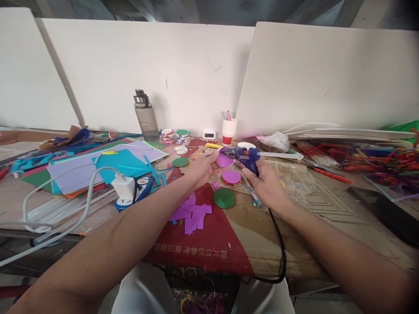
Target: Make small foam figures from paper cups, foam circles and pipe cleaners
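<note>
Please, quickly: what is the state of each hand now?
Left hand: closed on a purple paper disc.
Right hand: closed around a blue glue gun.

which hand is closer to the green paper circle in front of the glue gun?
Right. The right hand grips the glue gun just right of the green paper circle; the left hand, holding a purple circle, sits farther up-left.

- Your right hand (266, 185) grips a blue glue gun (246, 157), nozzle pointing left, black cord trailing down.
- Your left hand (203, 168) pinches a purple paper disc (224, 160) right at the nozzle.
</note>
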`<state>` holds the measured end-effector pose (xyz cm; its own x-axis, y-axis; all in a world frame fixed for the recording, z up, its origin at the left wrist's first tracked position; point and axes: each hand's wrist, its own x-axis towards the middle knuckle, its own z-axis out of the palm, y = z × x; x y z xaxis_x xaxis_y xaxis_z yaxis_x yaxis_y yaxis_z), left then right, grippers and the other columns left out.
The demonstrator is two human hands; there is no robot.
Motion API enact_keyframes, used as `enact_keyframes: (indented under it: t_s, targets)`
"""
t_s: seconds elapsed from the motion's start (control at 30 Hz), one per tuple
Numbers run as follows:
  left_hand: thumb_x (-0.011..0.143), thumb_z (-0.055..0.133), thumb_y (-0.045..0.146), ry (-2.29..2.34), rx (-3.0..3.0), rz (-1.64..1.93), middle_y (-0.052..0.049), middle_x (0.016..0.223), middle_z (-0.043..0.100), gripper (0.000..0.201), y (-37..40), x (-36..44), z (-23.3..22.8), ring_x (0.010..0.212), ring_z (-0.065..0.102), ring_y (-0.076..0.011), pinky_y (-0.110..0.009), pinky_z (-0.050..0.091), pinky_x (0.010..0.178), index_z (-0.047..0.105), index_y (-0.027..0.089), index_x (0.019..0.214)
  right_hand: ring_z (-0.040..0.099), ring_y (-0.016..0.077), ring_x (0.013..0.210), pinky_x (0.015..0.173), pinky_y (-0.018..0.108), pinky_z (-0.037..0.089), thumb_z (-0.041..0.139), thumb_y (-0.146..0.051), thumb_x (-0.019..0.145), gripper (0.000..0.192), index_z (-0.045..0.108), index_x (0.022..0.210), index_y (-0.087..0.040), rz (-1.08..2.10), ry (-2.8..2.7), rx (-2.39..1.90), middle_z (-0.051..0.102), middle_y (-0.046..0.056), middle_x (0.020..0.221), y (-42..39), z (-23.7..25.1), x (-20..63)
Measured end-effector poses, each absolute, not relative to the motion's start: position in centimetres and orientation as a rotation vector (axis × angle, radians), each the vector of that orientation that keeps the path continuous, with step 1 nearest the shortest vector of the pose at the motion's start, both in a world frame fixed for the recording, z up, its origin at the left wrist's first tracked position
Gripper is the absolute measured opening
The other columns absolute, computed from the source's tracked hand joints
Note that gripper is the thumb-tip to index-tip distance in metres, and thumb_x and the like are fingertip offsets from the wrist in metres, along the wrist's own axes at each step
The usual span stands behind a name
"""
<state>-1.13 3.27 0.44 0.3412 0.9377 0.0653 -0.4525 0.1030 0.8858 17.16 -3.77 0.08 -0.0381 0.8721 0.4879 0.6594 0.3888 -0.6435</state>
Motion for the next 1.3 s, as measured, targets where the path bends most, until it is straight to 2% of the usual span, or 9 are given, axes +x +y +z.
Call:
enact_keyframes:
  t_s: [0.17,0.37,0.5,0.77,0.97,1.13,1.3]
  targets:
    - [0.088,0.063,0.026,0.591,1.011,1.177,-0.009,0.099,0.068,0.015,3.3,-1.2,0.5,0.091,0.066,-0.0173,-0.05,0.053,0.097,0.069,0.012,0.091,0.06,0.0307,0.111,0.096,0.047,0.045,0.049,-0.039,0.091,0.038,0.058,0.122,-0.02,0.366,-1.814,-1.307,0.069,0.011,0.115,-3.9,-0.3,17.1]
    - [0.083,0.069,0.032,0.636,1.049,1.25,-0.004,0.083,0.061,0.019,3.5,-1.5,0.5,0.081,0.059,-0.0121,-0.043,0.056,0.09,0.067,0.013,0.084,0.062,0.0299,0.103,0.094,0.045,0.045,0.051,-0.039,0.089,0.036,0.06,0.117,-0.018,0.364,-1.786,-1.308,0.07,0.011,0.11,-3.8,-0.4,17.3]
    - [0.086,0.066,0.031,0.661,1.06,1.294,-0.004,0.083,0.06,0.018,3.5,-1.5,0.5,0.08,0.057,-0.0121,-0.04,0.057,0.086,0.064,0.014,0.086,0.063,0.0287,0.096,0.09,0.044,0.045,0.052,-0.039,0.088,0.037,0.061,0.118,-0.018,0.357,-1.781,-1.371,0.071,0.011,0.106,-3.9,-0.3,17.5]
    - [0.091,0.056,0.026,0.711,1.044,1.324,-0.003,0.085,0.06,0.015,3.5,-1.5,0.5,0.077,0.06,-0.0112,-0.038,0.056,0.083,0.054,0.014,0.082,0.063,0.0296,0.098,0.085,0.042,0.046,0.048,-0.037,0.09,0.041,0.058,0.124,-0.017,0.213,-1.766,-1.445,0.069,0.014,0.113,-4.1,0.2,17.6]
    - [0.088,0.063,0.029,0.749,1.066,1.318,-0.002,0.087,0.06,0.016,3.5,-1.5,0.6,0.075,0.061,-0.0109,-0.036,0.055,0.08,0.055,0.015,0.086,0.063,0.0315,0.1,0.086,0.044,0.046,0.047,-0.037,0.089,0.035,0.06,0.114,-0.016,0.204,-1.779,-1.474,0.069,0.016,0.112,-4.3,0.4,17.5]
    - [0.089,0.062,0.025,0.753,1.069,1.346,-0.002,0.084,0.06,0.014,3.4,-1.4,0.7,0.071,0.06,-0.0101,-0.035,0.056,0.078,0.053,0.015,0.085,0.062,0.0298,0.104,0.09,0.043,0.045,0.049,-0.035,0.089,0.033,0.059,0.115,-0.018,0.242,-1.757,-1.443,0.068,0.014,0.116,-4.1,0.4,17.6]
    - [0.081,0.071,0.031,0.737,1.119,1.295,0.0,0.082,0.057,0.023,3.2,-1.4,0.5,0.072,0.057,-0.0096,-0.032,0.057,0.074,0.054,0.015,0.082,0.063,0.03,0.1,0.089,0.044,0.046,0.05,-0.038,0.089,0.033,0.06,0.114,-0.018,0.189,-1.711,-1.457,0.068,0.015,0.116,-3.9,0.6,17.8]
